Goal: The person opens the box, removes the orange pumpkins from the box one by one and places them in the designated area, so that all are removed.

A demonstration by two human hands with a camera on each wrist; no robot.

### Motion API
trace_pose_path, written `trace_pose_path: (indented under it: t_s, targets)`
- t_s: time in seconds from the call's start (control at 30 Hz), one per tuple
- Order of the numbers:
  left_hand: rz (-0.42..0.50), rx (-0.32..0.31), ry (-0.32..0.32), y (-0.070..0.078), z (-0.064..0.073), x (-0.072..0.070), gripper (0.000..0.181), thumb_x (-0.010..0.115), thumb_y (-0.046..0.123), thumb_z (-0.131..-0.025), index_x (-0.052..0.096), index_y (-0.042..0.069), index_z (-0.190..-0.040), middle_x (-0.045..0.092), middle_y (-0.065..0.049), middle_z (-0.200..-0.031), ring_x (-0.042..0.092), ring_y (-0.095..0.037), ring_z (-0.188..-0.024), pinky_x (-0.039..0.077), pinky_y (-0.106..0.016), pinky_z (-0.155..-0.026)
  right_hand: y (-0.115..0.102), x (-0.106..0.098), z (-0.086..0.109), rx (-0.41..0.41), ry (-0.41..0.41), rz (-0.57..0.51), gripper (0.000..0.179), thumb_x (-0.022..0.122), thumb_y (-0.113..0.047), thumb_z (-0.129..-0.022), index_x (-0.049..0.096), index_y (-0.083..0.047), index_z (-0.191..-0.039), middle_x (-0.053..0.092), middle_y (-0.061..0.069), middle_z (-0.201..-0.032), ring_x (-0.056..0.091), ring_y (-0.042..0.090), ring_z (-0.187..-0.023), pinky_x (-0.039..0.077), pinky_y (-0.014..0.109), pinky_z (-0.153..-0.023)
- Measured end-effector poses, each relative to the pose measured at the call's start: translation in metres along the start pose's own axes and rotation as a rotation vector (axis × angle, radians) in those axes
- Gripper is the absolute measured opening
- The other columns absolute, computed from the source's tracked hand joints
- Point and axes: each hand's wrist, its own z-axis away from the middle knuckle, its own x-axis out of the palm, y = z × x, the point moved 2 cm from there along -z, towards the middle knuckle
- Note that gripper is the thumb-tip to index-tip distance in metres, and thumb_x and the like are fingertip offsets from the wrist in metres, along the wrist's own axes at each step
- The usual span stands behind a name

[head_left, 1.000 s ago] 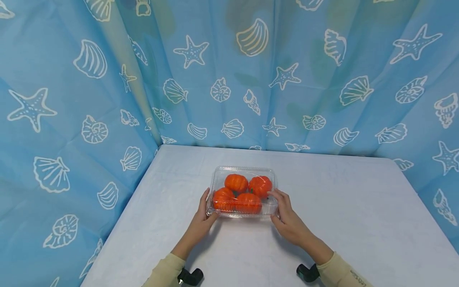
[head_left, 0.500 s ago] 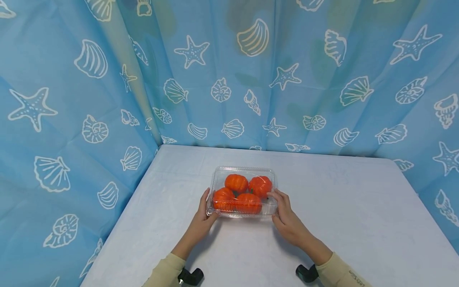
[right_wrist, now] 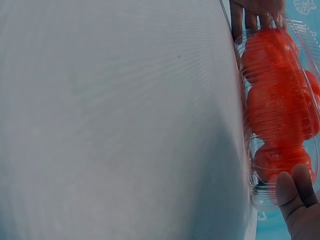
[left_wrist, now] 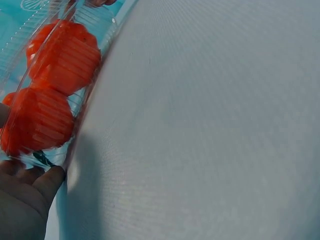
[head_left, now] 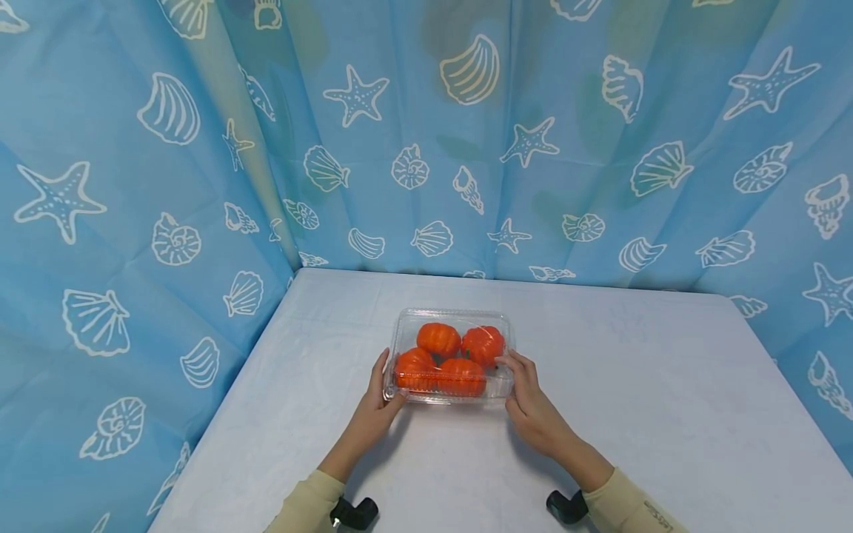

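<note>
A clear plastic clamshell container (head_left: 456,315) with its lid down is at the middle of the table. Inside it lie several small orange-red pumpkins (head_left: 439,340), ribbed and with bits of green stem. My left hand (head_left: 375,409) grips the container's left end, thumb at the near corner and fingers along the side. At the right end my right hand (head_left: 536,414) holds it the same way, with fingertips on the lid edge. In the left wrist view the pumpkins (left_wrist: 65,56) show through the ribbed wall. Whether the container's base touches the table cannot be told.
A white cloth covers the table (head_left: 640,385). Blue curtains (head_left: 400,200) printed with shells and starfish hang behind it and along the left. Dark wrist devices (head_left: 566,508) sit under both sleeves, near the table's front.
Almost nothing differs. The right forearm has shifted very slightly to the left, while both hands keep their hold on the container.
</note>
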Motion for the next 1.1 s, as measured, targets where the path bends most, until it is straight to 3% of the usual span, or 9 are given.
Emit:
trace_pose_path:
  t_s: [0.33,0.7,0.87,0.97,1.1]
  targets:
    - [-0.004,0.001,-0.009,-0.002,-0.001,0.000,0.078,0.062,0.014,-0.101,0.014,0.011,-0.163,0.023,-0.023,-0.165,0.032,-0.043,-0.147,0.030,-0.060,-0.117,0.001,0.000,0.000,0.011,-0.001,0.038,0.055,0.039,0.008,-0.093,0.035,-0.008,-0.145,0.023,0.021,-0.156,0.035,0.046,-0.143,0.035,0.065,-0.112]
    - [-0.049,-0.005,-0.010,-0.005,-0.001,0.000,0.079,0.062,0.020,-0.102,0.012,0.011,-0.163,0.023,-0.024,-0.165,0.045,-0.044,-0.138,0.049,-0.056,-0.103,0.003,-0.007,0.001,0.053,-0.051,0.058,0.066,0.044,0.004,-0.093,0.027,-0.014,-0.154,0.022,0.018,-0.157,0.038,0.043,-0.142,0.037,0.061,-0.111]
    - [-0.060,-0.005,-0.007,-0.004,-0.001,-0.001,0.080,0.062,0.021,-0.102,0.011,0.009,-0.163,0.023,-0.025,-0.164,0.047,-0.043,-0.136,0.051,-0.055,-0.101,0.006,-0.014,0.003,0.055,-0.067,0.057,0.076,0.054,-0.001,-0.092,0.025,-0.020,-0.159,0.024,0.013,-0.161,0.055,0.022,-0.109,0.057,0.041,-0.092]
    - [-0.066,-0.005,-0.007,-0.004,-0.001,-0.001,0.081,0.062,0.022,-0.102,0.011,0.009,-0.163,0.023,-0.025,-0.164,0.048,-0.044,-0.136,0.051,-0.055,-0.100,0.008,-0.018,0.004,0.047,-0.070,0.050,0.077,0.059,-0.004,-0.093,0.027,-0.020,-0.160,0.027,0.011,-0.161,0.050,0.011,-0.087,0.056,0.029,-0.077]
    - [-0.080,-0.013,-0.009,-0.006,-0.001,-0.003,0.081,0.062,0.024,-0.102,0.011,0.010,-0.164,0.023,-0.025,-0.164,0.046,-0.044,-0.137,0.050,-0.056,-0.101,0.012,-0.021,0.005,0.028,-0.065,0.020,0.075,0.065,-0.007,-0.093,0.031,-0.018,-0.159,0.032,0.011,-0.159,0.050,0.007,-0.082,0.057,0.029,-0.073]
